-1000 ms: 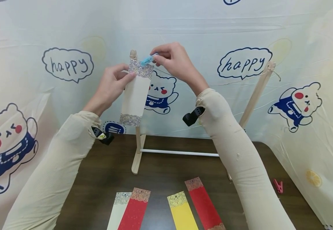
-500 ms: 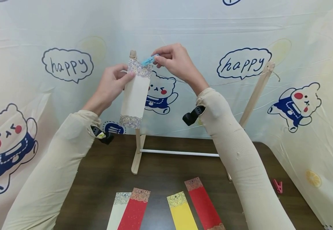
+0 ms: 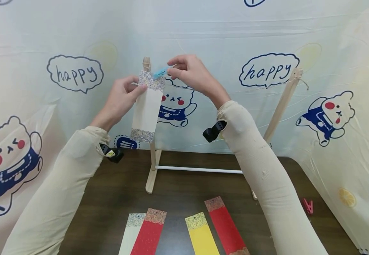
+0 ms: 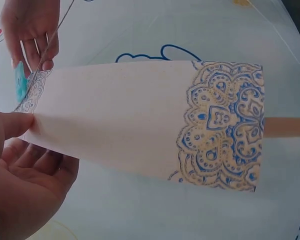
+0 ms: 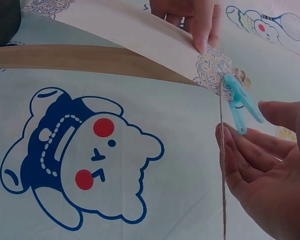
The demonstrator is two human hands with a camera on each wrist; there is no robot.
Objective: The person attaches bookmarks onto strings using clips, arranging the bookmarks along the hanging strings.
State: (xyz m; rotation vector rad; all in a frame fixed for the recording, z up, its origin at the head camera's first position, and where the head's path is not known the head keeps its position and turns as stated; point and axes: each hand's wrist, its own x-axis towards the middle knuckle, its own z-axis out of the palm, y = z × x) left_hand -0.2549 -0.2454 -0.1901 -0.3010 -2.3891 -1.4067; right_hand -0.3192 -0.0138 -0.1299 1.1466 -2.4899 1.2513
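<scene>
A white bookmark-like paper strip (image 3: 146, 109) with patterned ends hangs upright in front of the left wooden post (image 3: 153, 156). My left hand (image 3: 122, 101) pinches its left edge near the top, thumb in front and fingers behind. A light-blue clothespin (image 5: 237, 102) is clipped at the strip's top end, where the thin twine (image 5: 222, 165) meets it. My right hand (image 3: 194, 74) is just right of the clothespin, thumb and fingers spread around its handles, apart from them in the right wrist view.
The twine runs across to the right wooden post (image 3: 283, 102). A white rod (image 3: 200, 170) joins the stand's feet. On the dark table (image 3: 114, 194) lie red (image 3: 149, 230) and yellow (image 3: 203, 233) strips, another white strip (image 3: 131, 230) and a pink clothespin (image 3: 308, 206).
My right fingers have loosened from the blue clothespin, which stays on the strip. The strip's top, the clothespin and both hands have dropped slightly and shifted a little left.
</scene>
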